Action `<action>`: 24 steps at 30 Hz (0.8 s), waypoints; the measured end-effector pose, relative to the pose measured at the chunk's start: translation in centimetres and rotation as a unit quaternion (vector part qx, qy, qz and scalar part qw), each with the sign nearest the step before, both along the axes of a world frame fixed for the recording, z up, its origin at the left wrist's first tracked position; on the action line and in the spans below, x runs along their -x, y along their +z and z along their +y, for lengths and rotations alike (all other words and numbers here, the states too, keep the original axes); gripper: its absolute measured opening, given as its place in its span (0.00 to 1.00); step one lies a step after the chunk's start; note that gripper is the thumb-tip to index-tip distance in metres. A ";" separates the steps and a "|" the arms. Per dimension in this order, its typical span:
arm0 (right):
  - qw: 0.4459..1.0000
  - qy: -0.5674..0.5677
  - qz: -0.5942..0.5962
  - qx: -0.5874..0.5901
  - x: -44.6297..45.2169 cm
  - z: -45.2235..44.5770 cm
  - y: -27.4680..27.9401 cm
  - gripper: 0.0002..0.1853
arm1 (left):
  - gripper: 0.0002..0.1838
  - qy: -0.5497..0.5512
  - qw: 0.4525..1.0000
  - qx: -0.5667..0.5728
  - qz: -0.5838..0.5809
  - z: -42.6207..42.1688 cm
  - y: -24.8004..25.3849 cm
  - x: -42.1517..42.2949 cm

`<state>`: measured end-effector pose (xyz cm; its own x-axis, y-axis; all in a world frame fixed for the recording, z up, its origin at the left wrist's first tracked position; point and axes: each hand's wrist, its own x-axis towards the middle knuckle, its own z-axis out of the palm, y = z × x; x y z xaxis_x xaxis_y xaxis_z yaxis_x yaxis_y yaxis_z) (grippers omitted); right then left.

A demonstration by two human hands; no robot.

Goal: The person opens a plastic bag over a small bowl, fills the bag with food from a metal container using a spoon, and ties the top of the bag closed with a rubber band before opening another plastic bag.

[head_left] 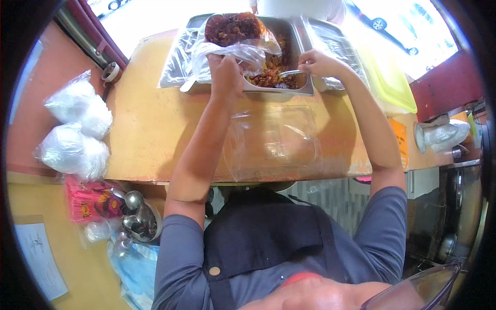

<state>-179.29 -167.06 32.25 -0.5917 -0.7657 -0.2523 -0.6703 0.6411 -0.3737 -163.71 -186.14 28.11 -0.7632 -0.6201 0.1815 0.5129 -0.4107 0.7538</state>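
Note:
My left hand (226, 72) is closed on a clear plastic bag (243, 50), its fingers partly hidden by the bunched film. Dark brown, chunky food (232, 29) shows at the top of the bag, over the left part of a steel food pan (279, 92). My right hand (321, 64) pinches the handle of a metal spoon (289, 73). The spoon's far end rests in the chopped, reddish-brown food (271, 78) inside the pan. A white handle end (187, 84) pokes out left of my left wrist; what it belongs to is hidden.
Film-covered steel pans (175, 64) flank the open one. A clear plastic sheet or container (274, 139) lies on the yellow counter (139, 119). Bagged white items (77, 129) stand left, above ladles (135, 201). A yellow-green lid (390, 88) is at right. Another person's white clothing (302, 9) shows beyond.

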 end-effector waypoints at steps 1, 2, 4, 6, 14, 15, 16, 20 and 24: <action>0.999 -0.020 -0.028 0.016 0.6 0.3 -0.3 0.11 | 0.26 0.001 0.999 0.035 0.017 -0.6 -0.3 0.3; 0.997 -0.041 -0.056 0.032 1.1 0.6 -0.6 0.11 | 0.25 -0.006 0.999 0.029 0.033 -1.2 -0.6 0.6; 0.996 -0.031 -0.044 0.073 1.9 1.2 -0.9 0.11 | 0.23 -0.029 0.997 -0.022 0.063 -2.0 0.7 0.5; 0.993 -0.042 -0.031 0.110 2.2 1.5 -0.9 0.11 | 0.23 -0.019 0.998 0.006 0.057 -3.2 0.5 0.7; 0.978 -0.125 0.035 0.165 2.3 3.0 5.0 0.13 | 0.20 0.015 0.998 0.063 0.022 -3.8 -0.7 -1.0; 0.973 -0.138 0.053 0.176 2.1 3.0 5.8 0.14 | 0.20 -0.002 0.999 0.044 0.033 -3.7 -1.0 -0.9; 0.955 -0.115 0.057 0.269 2.0 2.8 6.0 0.14 | 0.20 -0.027 0.998 0.045 0.023 -3.6 -1.2 -0.7; 0.965 -0.052 0.102 0.237 -0.3 0.8 8.9 0.12 | 0.19 -0.095 0.995 -0.021 -0.015 -1.3 0.6 -1.2; 0.922 -0.021 0.281 0.264 -0.5 -1.4 5.9 0.10 | 0.20 -0.146 0.987 -0.039 -0.051 -0.2 0.9 -0.3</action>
<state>-178.76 -168.49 38.19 -0.5481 -0.6669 0.5049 -0.8316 0.4993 -0.2433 -163.36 -186.38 28.98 -0.9237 -0.3792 0.0542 0.2861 -0.5887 0.7560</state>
